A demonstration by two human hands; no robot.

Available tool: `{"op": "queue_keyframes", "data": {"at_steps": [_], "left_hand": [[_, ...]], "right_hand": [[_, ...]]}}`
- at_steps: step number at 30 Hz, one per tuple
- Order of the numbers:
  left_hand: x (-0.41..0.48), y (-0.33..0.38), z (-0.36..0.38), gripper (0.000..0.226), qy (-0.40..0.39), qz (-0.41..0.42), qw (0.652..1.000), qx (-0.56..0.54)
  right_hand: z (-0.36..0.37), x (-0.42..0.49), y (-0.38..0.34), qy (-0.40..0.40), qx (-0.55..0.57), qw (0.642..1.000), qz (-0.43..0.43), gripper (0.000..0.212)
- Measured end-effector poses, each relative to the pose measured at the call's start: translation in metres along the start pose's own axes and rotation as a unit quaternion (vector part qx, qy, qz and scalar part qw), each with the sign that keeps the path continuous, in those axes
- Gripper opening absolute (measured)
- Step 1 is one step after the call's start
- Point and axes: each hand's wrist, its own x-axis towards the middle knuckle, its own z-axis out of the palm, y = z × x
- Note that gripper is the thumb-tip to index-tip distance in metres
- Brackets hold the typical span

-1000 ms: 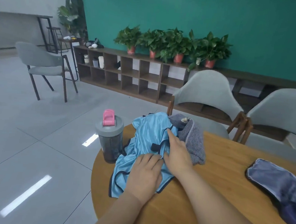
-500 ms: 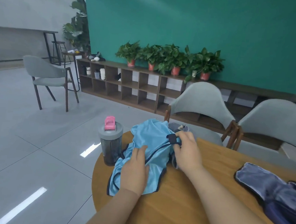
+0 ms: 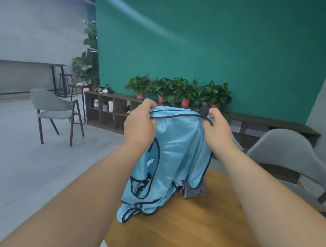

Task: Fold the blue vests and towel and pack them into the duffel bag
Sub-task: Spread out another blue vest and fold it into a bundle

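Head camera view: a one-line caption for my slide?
Left hand and right hand hold up a blue vest by its top edge over the wooden table, beside a grey towel.

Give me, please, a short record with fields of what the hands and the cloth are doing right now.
left hand: grips the left end of the vest's top edge
right hand: grips the right end of the same edge, at a dark tab
blue vest: held up and hanging, its lower end bunched on the table
grey towel: crumpled on the table, partly hidden behind the vest
table: wooden
folding: not yet done on this vest
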Motion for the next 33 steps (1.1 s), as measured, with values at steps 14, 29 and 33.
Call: {"op": "queue_keyframes", "data": {"at_steps": [14,29,33], "left_hand": [[0.034,0.059,0.026,0.016,-0.204,0.089,0.974,0.041],[-0.045,0.106,0.11,0.048,-0.462,-0.016,0.858,-0.224],[-0.087,0.051,0.132,0.048,-0.473,-0.058,0.863,-0.169]], "right_hand": [[-0.114,-0.011,0.021,0.003,-0.23,0.97,0.079,0.011],[-0.131,-0.049,0.071,-0.246,-0.163,0.953,0.068,0.011],[-0.149,-0.058,0.104,-0.163,-0.141,0.967,0.135,0.021]]}}
